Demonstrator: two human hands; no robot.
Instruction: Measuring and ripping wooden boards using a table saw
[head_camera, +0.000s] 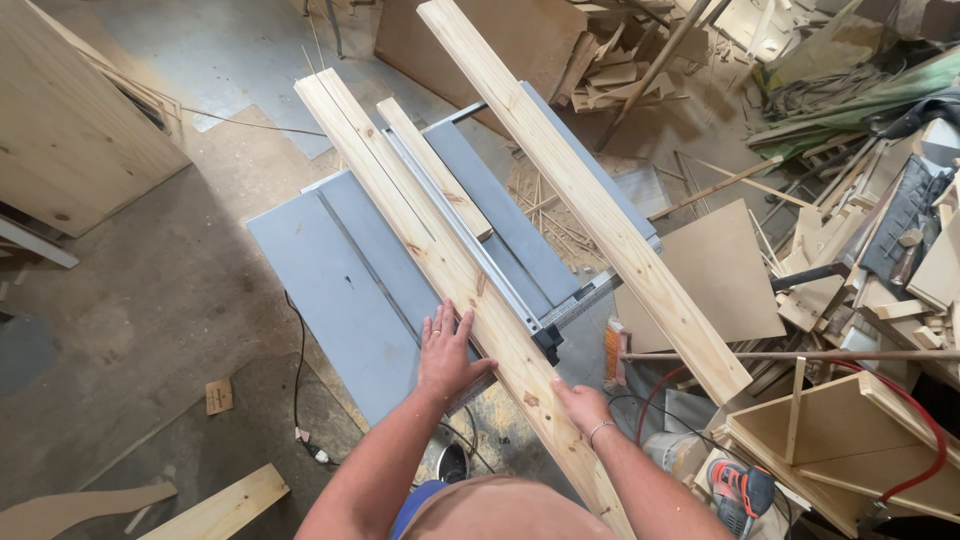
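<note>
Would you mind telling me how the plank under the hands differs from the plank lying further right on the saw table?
The left hand and right hand touch the near plank; nothing touches the far plank. The near plank lies left of the rip fence, the far plank right of it, overhanging the saw table. Both are long, pale, knotty boards lying flat and pointing away.

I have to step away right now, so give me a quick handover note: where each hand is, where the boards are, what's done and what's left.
Left hand: open, flat on the long plank, pressing its left edge near the saw table's front.
Right hand: on the same plank's right edge, nearer the body; grip unclear.
The plank lies lengthwise against the fence rail, its near end overhanging the table.
A short strip lies right of the rail; another plank rests across the right side.
Done: plank lined up. Left: no cut visible in it.
</note>
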